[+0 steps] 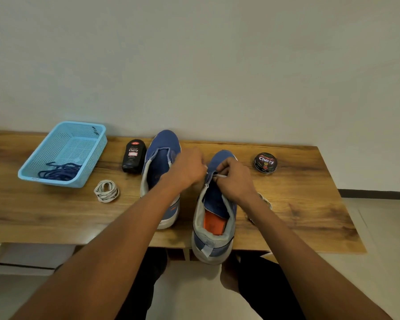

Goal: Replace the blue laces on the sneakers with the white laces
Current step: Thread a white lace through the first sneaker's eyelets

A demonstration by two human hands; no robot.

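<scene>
Two blue sneakers stand on the wooden table, toes pointing away from me. The left sneaker (160, 167) has no laces. Over the eyelets of the right sneaker (214, 227) both hands work a white lace (218, 175): my left hand (188, 168) pinches one end, and my right hand (234, 179) pinches the other. More of this lace trails on the table to the right (266, 200). A second white lace (106, 191) lies coiled left of the sneakers. The blue laces (60, 173) lie in a light blue basket (32, 168).
A black shoe polish bottle (133, 156) stands just left of the left sneaker. A round polish tin (265, 162) sits at the right rear. The right sneaker's heel overhangs the table's front edge (79, 243). A wall runs directly behind the table.
</scene>
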